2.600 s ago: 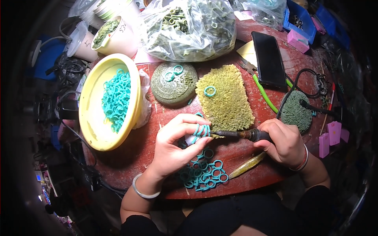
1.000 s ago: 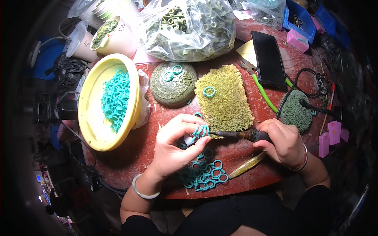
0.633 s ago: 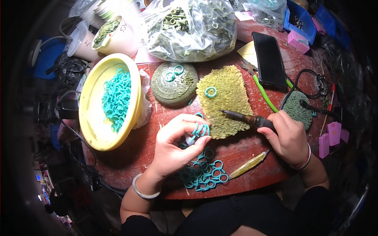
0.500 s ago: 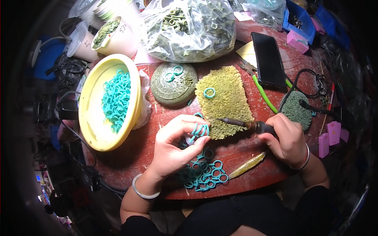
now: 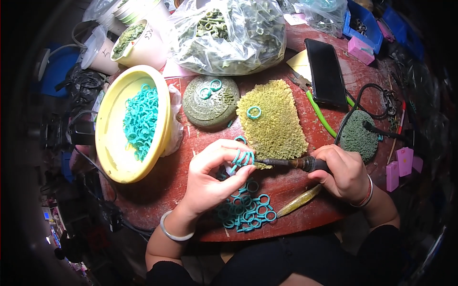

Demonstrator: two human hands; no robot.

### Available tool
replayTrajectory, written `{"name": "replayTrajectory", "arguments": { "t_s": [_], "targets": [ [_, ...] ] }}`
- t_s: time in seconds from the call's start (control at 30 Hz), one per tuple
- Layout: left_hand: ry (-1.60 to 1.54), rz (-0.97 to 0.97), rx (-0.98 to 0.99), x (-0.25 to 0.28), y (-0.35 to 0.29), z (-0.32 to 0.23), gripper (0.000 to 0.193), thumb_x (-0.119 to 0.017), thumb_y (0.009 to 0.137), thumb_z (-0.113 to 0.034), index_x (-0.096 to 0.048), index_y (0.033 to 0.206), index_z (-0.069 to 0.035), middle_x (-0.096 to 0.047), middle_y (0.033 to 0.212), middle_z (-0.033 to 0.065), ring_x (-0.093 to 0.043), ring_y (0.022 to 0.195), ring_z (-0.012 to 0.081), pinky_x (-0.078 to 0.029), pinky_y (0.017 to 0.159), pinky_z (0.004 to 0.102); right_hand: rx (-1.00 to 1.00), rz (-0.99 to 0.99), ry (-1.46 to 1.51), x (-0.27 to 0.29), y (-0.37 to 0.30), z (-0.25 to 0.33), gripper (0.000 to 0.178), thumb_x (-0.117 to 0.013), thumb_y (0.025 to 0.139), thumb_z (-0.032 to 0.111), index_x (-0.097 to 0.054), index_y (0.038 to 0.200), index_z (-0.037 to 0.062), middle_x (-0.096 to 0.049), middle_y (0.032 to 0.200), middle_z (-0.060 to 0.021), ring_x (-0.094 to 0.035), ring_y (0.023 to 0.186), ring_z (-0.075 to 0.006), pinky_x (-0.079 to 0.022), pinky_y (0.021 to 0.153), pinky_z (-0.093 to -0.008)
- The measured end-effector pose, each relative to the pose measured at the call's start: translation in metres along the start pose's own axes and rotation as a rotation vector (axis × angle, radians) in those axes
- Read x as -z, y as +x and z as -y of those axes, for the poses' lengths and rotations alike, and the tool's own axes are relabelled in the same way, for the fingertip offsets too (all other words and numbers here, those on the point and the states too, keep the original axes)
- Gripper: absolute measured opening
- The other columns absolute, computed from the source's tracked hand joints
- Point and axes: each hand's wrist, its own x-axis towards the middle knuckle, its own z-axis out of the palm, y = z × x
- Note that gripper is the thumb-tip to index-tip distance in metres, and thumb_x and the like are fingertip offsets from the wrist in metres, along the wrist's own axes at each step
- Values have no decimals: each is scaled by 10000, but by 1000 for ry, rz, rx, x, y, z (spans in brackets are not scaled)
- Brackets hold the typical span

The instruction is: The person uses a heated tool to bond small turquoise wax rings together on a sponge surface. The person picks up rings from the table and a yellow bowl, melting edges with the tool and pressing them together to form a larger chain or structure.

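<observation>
My left hand (image 5: 212, 174) is closed around several small teal rings (image 5: 244, 158), pinched between thumb and fingers. My right hand (image 5: 344, 172) grips a soldering iron (image 5: 291, 163) by its dark handle, and a black cord runs from it. The iron's thin tip meets the rings at my left fingertips; whether it touches one is hidden. Below my left hand lies a pile of loose teal rings (image 5: 248, 212). Just beyond the iron is a rough yellow-green sponge-like pad (image 5: 276, 128) with one ring (image 5: 254, 112) on it.
At left a tilted yellow basin (image 5: 107, 138) holds many teal rings. A round grey-green block (image 5: 210, 109) bears two rings. Farther back sit a clear bag of green pieces (image 5: 229, 43) and a black phone (image 5: 327, 71). A yellow wrapped stick (image 5: 299, 200) lies near the table edge.
My right hand has brought the iron slightly down and left, off the pad, so its tip is now at the rings. My left hand has hardly moved.
</observation>
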Motion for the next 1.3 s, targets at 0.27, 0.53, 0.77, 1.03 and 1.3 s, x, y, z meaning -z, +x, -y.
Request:
{"name": "replayTrajectory", "arguments": {
  "t_s": [0.27, 0.53, 0.77, 1.03, 1.3],
  "targets": [
    [-5, 4, 17, 0, 0, 0, 167, -809, 842, 57, -734, 979, -1, -727, 1090, 106, -662, 901, 115, -521, 788, 250, 0, 7, -24, 0, 0, 1, 363, -810, 898, 262, -623, 998, -32, -639, 886, -127, -688, 720, -279, -553, 581, -346],
    [1, -3, 13, 1, -1, -1, 167, -804, 850, 58, -738, 994, 8, -722, 1100, 106, -661, 918, 114, -519, 798, 246, -3, -49, 20, 2, 0, 0, 346, -806, 904, 259, -624, 992, -21, -631, 860, -127, -673, 683, -285, -545, 571, -357],
    [-87, -20, 86, 1, -1, -5, 144, -762, 873, 102, -740, 997, 33, -709, 1155, 161, -678, 1044, 185, -540, 927, 324, -144, 11, -166, 7, 2, 3, 297, -793, 927, 232, -619, 955, -8, -607, 819, -118, -644, 633, -288, -526, 557, -374],
    [-76, -8, 59, 1, -1, -1, 152, -767, 874, 97, -734, 1009, 33, -707, 1150, 138, -668, 1012, 147, -528, 879, 281, 2, -22, -2, -1, -1, -1, 345, -811, 898, 253, -623, 983, -24, -629, 864, -115, -673, 692, -281, -535, 558, -352],
    [-64, 9, 90, 1, -2, -5, 153, -760, 869, 113, -735, 997, 35, -710, 1138, 167, -679, 1051, 196, -542, 931, 335, -2, -3, -9, -1, -1, 1, 358, -811, 898, 259, -617, 995, -26, -628, 881, -118, -678, 702, -271, -542, 564, -343]
  ]
}}
